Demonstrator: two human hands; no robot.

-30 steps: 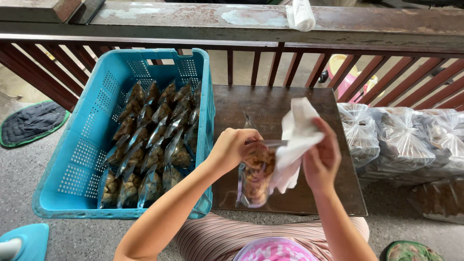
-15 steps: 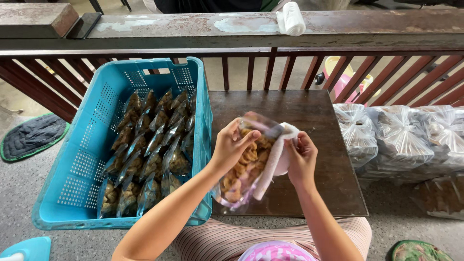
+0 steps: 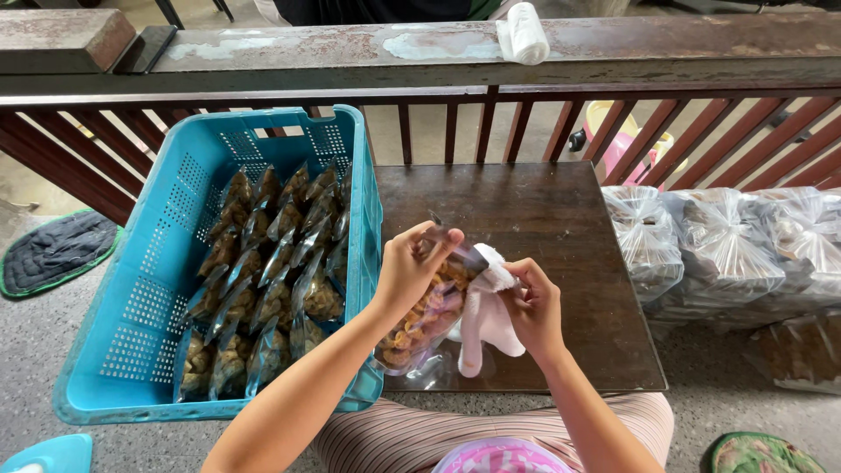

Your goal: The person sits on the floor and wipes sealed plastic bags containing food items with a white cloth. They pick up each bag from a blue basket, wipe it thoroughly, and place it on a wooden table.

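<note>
Head view, looking down over a small dark wooden table (image 3: 561, 219) set against a railing (image 3: 420, 83). My left hand (image 3: 410, 267) grips the top of a clear snack bag (image 3: 427, 315), fingers closed on its upper edge near the seal, thumb and fingertips pinched together on the plastic. The bag holds orange-brown fried pieces and hangs tilted, its lower end touching the table near the front edge. My right hand (image 3: 533, 307) is closed on a white cloth (image 3: 484, 320), fingers curled around its upper part, which is pressed against the right side of the bag. The rest of the cloth hangs down onto the table beside the bag. Whether the cloth also wraps over the bag's opening is hard to judge from this angle. To my left stands a blue plastic crate (image 3: 140, 350), just beside the table edge, filled with rows of similar filled bags (image 3: 263, 271) standing upright and packed close. To my right, well apart from my hands, lie several large knotted clear sacks (image 3: 727, 245). A roll of white material (image 3: 524, 31) rests on top of the railing. My striped trousers (image 3: 412, 434) show below the table edge.
</note>
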